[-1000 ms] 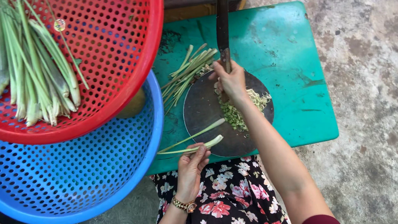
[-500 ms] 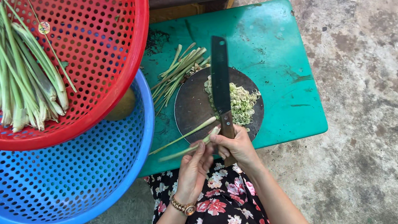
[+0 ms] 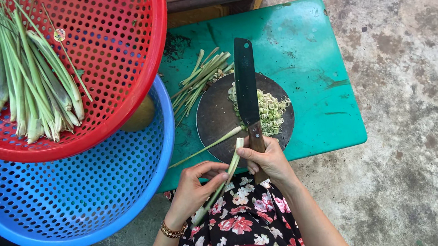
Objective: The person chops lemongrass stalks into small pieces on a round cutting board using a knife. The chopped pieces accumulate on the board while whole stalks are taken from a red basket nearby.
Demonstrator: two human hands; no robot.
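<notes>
Head view: left hand (image 3: 196, 187) pinches lemongrass stalk (image 3: 220, 181) over lap; right hand (image 3: 268, 158) touches stalk tip while gripping cleaver (image 3: 246, 89) handle. Blade lies across round dark board (image 3: 213, 118), sliced pile (image 3: 270, 111) beside. Green table (image 3: 309, 45) beneath; red basket (image 3: 112, 69) over blue basket (image 3: 73, 202) left.

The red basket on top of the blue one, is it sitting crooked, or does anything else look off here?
Yes. The red basket rests tilted on the rim of the blue basket, overhanging the green table, its stalks bunched at one side. Dark crumbs lie scattered on the table. The cleaver and the sliced pile sit tidily on the round board.
</notes>
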